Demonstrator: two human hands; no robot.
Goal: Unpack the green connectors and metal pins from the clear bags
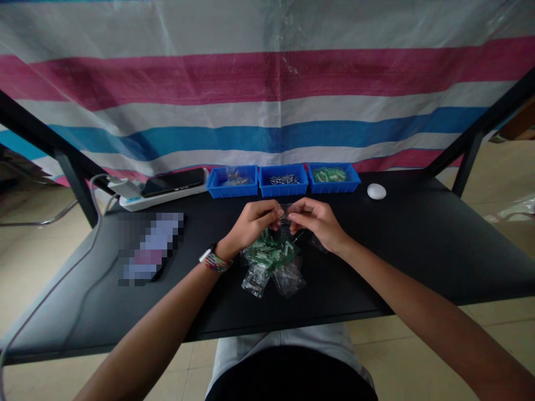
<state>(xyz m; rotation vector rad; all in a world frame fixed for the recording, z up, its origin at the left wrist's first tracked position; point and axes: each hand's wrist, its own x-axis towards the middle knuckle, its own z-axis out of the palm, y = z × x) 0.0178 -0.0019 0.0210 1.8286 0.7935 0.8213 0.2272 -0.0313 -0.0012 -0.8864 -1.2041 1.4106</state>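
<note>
Over the middle of the table, my left hand (253, 221) and my right hand (320, 221) meet with fingertips pinched on a small clear plastic bag (286, 209). Both hands are closed; what the bag contains is too small to make out. Just below them lies a pile of small green pieces (271, 253), with pale strips among it. Two clear plastic bags (256, 280) rest at the near side of this pile. Another bit of clear plastic (317, 243) is partly hidden under my right hand.
Along the back stand blue bins: one with clear bags (236, 179), one with metal screws or nails (285, 179), one with green pieces (330, 175). A white oval object (377, 191) sits right. Left are a power strip (167, 195), a phone (173, 182) and a blurred-out device (152, 248).
</note>
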